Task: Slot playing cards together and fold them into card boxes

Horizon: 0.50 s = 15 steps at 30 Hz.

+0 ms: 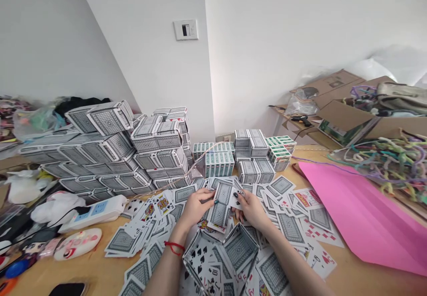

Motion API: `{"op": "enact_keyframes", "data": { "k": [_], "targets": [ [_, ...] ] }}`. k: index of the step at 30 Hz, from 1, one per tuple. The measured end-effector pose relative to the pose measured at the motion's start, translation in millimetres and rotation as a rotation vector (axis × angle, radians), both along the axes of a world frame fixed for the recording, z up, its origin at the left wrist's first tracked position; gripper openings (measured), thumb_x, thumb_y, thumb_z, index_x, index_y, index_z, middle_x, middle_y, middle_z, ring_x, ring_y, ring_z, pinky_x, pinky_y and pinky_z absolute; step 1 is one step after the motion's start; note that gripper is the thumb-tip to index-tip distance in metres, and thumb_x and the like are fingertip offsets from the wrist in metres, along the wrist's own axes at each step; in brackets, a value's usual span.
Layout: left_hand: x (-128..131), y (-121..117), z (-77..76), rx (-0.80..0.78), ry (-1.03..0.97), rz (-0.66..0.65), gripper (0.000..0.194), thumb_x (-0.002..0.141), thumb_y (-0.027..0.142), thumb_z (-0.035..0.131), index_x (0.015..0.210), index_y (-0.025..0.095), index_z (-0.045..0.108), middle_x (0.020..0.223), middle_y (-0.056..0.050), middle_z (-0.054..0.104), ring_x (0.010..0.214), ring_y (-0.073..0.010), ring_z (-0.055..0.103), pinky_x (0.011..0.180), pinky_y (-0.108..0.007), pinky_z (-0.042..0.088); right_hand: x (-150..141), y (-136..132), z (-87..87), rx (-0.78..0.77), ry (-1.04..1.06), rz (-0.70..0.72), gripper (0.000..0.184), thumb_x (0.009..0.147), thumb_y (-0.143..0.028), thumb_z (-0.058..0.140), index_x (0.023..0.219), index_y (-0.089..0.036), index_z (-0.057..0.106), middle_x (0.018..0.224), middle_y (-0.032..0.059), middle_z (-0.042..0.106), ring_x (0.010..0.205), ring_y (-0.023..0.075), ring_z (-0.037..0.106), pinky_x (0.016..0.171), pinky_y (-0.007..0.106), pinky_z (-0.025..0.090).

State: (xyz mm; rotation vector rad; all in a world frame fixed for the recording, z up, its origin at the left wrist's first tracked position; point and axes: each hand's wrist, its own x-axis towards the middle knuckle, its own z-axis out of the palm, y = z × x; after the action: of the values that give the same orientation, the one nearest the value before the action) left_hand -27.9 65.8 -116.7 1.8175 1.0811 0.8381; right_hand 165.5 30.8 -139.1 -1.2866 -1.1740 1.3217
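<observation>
My left hand (196, 204) pinches the left edge of joined playing cards (223, 196), which show grey patterned backs. Between the thumb and fingers of my right hand (248, 206) is a black-suited playing card (236, 200), face up against their right side. Directly below, near my forearms, stands an open-topped form folded from cards (203, 260), its inside walls showing spades and patterned backs. Loose cards (290, 229) lie scattered face up and face down around both hands. My fingers partly hide the held cards' edges.
Stacked card blocks (110, 149) rise at the back left, with smaller card blocks (255, 153) and green-patterned boxes (218, 162) behind my hands. A pink sheet (363, 216) lies right. A power strip (96, 211) and phone (68, 289) are left; pipe cleaners (393, 158) lie far right.
</observation>
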Motion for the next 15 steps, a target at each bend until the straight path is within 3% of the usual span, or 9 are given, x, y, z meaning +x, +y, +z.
{"op": "enact_keyframes", "data": {
  "k": [5,10,15],
  "targets": [
    [-1.1,-1.0,1.4,-0.021,-0.023,0.111,0.036,0.069,0.025,0.061,0.104,0.018,0.066,0.097,-0.007,0.068,0.089,-0.0214,0.060,0.086,-0.036,0.044,3.2,1.9,1.7,0.026,0.064,0.026,0.031,0.077,-0.052,0.047,0.078,-0.022,0.042,0.051,-0.0048,0.058,0.035,0.0125,0.051,0.034,0.023,0.040],
    [-14.6,-1.4,7.3,-0.135,-0.193,-0.034,0.034,0.067,0.022,0.056,0.098,0.018,0.070,0.097,-0.007,0.069,0.097,-0.0246,0.059,0.090,-0.037,0.042,4.9,1.6,6.1,0.070,-0.008,0.022,0.032,0.074,-0.051,0.053,0.074,-0.020,0.044,0.041,-0.0070,0.052,0.032,0.0102,0.045,0.037,0.022,0.037],
    [-13.5,0.5,6.7,-0.332,-0.267,-0.061,0.030,0.078,0.032,0.050,0.096,0.017,0.070,0.084,-0.006,0.071,0.081,-0.0222,0.063,0.074,-0.033,0.047,4.9,5.3,-2.0,0.035,0.118,0.025,0.033,0.071,-0.050,0.058,0.068,-0.020,0.045,0.047,-0.0042,0.058,0.039,0.0108,0.052,0.042,0.022,0.041]
  ]
}}
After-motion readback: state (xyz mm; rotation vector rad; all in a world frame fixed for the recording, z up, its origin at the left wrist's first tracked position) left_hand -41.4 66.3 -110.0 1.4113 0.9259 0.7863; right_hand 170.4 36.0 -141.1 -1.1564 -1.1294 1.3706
